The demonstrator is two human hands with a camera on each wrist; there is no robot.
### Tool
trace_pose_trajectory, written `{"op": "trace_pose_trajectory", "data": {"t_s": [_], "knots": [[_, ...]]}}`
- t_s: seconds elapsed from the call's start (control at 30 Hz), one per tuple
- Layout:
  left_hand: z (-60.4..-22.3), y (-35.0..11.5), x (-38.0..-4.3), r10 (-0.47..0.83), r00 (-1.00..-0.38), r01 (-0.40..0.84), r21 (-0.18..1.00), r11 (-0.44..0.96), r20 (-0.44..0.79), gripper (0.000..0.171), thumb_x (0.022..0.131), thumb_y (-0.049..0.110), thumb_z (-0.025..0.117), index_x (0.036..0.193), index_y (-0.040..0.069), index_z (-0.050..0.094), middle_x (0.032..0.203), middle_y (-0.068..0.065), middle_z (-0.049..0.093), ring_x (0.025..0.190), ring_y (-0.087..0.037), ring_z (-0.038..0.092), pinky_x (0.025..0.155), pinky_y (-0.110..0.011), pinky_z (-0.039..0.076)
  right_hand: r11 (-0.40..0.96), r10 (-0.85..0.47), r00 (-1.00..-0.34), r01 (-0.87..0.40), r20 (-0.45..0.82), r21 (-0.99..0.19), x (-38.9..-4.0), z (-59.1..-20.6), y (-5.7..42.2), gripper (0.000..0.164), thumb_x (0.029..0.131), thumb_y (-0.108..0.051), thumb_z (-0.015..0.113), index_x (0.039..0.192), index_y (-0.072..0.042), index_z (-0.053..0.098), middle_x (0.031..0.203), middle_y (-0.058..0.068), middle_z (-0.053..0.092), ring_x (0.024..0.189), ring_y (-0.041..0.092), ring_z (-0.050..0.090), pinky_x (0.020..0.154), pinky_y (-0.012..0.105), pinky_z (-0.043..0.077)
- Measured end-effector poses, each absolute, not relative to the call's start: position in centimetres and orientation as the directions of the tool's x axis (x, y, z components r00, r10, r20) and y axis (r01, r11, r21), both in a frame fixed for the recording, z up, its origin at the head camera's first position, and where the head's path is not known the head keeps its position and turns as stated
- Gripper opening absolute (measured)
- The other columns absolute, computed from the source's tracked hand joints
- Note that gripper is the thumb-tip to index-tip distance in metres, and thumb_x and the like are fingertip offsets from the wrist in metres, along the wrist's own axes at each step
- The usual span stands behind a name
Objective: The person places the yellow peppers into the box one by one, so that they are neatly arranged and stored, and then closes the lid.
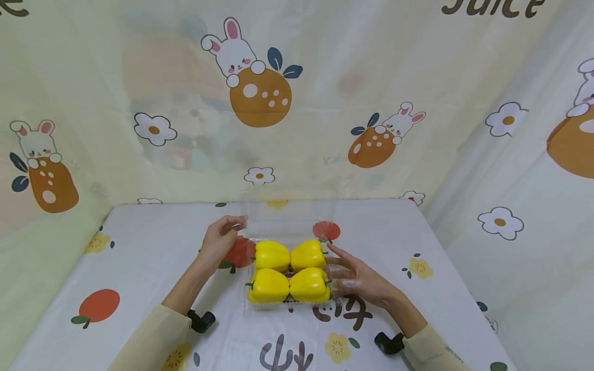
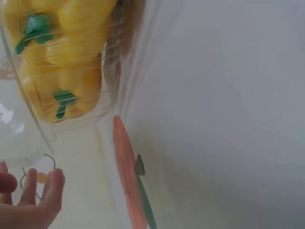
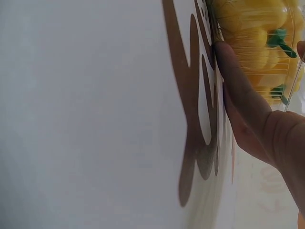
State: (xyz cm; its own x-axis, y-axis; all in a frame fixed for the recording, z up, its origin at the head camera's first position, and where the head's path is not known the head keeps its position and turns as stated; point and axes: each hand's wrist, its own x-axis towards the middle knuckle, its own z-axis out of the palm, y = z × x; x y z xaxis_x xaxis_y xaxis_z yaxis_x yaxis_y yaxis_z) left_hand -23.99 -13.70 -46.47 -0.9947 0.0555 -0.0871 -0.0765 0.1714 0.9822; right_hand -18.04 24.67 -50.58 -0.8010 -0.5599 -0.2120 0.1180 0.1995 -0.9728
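Several yellow bell peppers (image 1: 310,285) with green stems lie in a clear plastic clamshell box (image 1: 250,307) on the table. Its transparent lid (image 1: 287,219) stands raised at the far side. My left hand (image 1: 221,238) is at the lid's left edge, fingers slightly bent; in the left wrist view the fingertips (image 2: 56,179) come close to the lid's corner, and contact is hard to tell. Along the box's right wall lies my right hand (image 1: 359,278), fingers spread and thumb near the upper rim. In the right wrist view a finger (image 3: 238,78) runs beside the box's lower side.
A white tablecloth (image 1: 153,257) printed with fruit, flowers and lettering covers the table. Behind it hangs a patterned curtain (image 1: 315,149), with another curtain side on the right (image 1: 487,170). Black wrist devices (image 1: 201,322) are worn on both arms.
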Motion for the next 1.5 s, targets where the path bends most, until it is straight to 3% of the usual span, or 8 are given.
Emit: {"op": "trace_pose_trajectory", "data": {"t_s": [0.3,0.57,0.8,0.97,1.07,1.17,1.3,1.5], "knots": [[-45.6,-14.8,-20.8,0.090,-0.983,-0.130,0.954,0.271,-0.160,0.044,0.108,0.018,0.042,0.145,0.006,0.061,0.157,-0.015,0.057,0.143,-0.037,0.051,0.122,-0.054,0.046,0.208,-0.557,-0.802,0.115,-0.214,-0.971,-18.1,-50.8,24.6,0.101,0.096,-0.017,0.071,0.172,-0.028,0.006,0.174,0.025,0.023,0.148,0.052,0.046,0.111,0.056,0.056],[-43.6,-15.7,-18.4,0.280,-0.932,-0.112,0.916,0.386,-0.232,0.063,0.109,0.050,0.039,0.159,0.013,0.048,0.171,-0.013,0.039,0.157,-0.043,0.035,0.124,-0.073,0.031,0.203,-0.568,-0.796,0.111,-0.209,-0.973,-18.0,-50.7,24.8,0.101,0.097,-0.017,0.072,0.172,-0.025,0.006,0.174,0.026,0.022,0.149,0.051,0.046,0.110,0.052,0.057],[-43.2,-15.9,-17.0,0.353,-0.887,-0.132,0.896,0.423,-0.298,0.070,0.103,0.049,0.049,0.166,0.023,0.035,0.175,-0.010,0.032,0.156,-0.042,0.035,0.121,-0.075,0.033,0.200,-0.560,-0.802,0.114,-0.209,-0.973,-18.0,-50.6,24.9,0.095,0.098,-0.009,0.068,0.172,-0.017,0.008,0.173,0.028,0.022,0.146,0.048,0.048,0.105,0.045,0.061],[-43.4,-16.6,-15.9,0.395,-0.860,-0.145,0.897,0.418,-0.323,0.069,0.106,0.051,0.041,0.168,0.022,0.031,0.177,-0.012,0.026,0.159,-0.045,0.028,0.120,-0.077,0.030,0.176,-0.565,-0.800,0.122,-0.202,-0.977,-18.0,-50.6,24.9,0.096,0.097,-0.006,0.069,0.172,-0.020,0.010,0.171,0.025,0.026,0.140,0.038,0.055,0.105,0.039,0.061],[-43.6,-16.9,-15.3,0.422,-0.848,-0.139,0.903,0.407,-0.321,0.066,0.107,0.048,0.041,0.166,0.018,0.037,0.175,-0.012,0.032,0.159,-0.045,0.027,0.121,-0.078,0.029,0.150,-0.578,-0.793,0.128,-0.192,-0.980,-18.0,-50.6,24.8,0.099,0.096,-0.004,0.070,0.172,-0.025,0.010,0.174,0.021,0.024,0.141,0.030,0.054,0.107,0.034,0.059],[-44.0,-17.0,-14.9,0.424,-0.855,-0.092,0.893,0.441,-0.298,0.063,0.106,0.042,0.053,0.163,0.016,0.042,0.171,-0.013,0.040,0.156,-0.048,0.034,0.118,-0.075,0.036,0.133,-0.588,-0.787,0.133,-0.186,-0.982,-18.0,-50.6,24.9,0.102,0.094,-0.002,0.071,0.172,-0.027,0.010,0.177,0.018,0.019,0.144,0.027,0.051,0.107,0.032,0.058],[-44.8,-16.9,-14.5,0.414,-0.868,-0.030,0.862,0.506,-0.273,0.068,0.099,0.030,0.070,0.161,0.016,0.044,0.164,-0.015,0.049,0.148,-0.049,0.046,0.110,-0.070,0.049,0.133,-0.581,-0.790,0.144,-0.195,-0.981,-18.1,-50.6,25.0,0.100,0.096,-0.003,0.070,0.172,-0.026,0.010,0.176,0.019,0.019,0.148,0.033,0.048,0.108,0.033,0.057],[-45.3,-16.7,-14.5,0.423,-0.867,-0.002,0.851,0.525,-0.264,0.075,0.094,0.023,0.079,0.159,0.012,0.045,0.148,-0.017,0.061,0.135,-0.042,0.059,0.107,-0.065,0.053,0.152,-0.573,-0.800,0.112,-0.180,-0.982,-18.1,-50.9,25.4,0.097,0.097,-0.010,0.071,0.172,-0.023,0.011,0.172,0.028,0.023,0.143,0.039,0.051,0.112,0.042,0.055]]}}
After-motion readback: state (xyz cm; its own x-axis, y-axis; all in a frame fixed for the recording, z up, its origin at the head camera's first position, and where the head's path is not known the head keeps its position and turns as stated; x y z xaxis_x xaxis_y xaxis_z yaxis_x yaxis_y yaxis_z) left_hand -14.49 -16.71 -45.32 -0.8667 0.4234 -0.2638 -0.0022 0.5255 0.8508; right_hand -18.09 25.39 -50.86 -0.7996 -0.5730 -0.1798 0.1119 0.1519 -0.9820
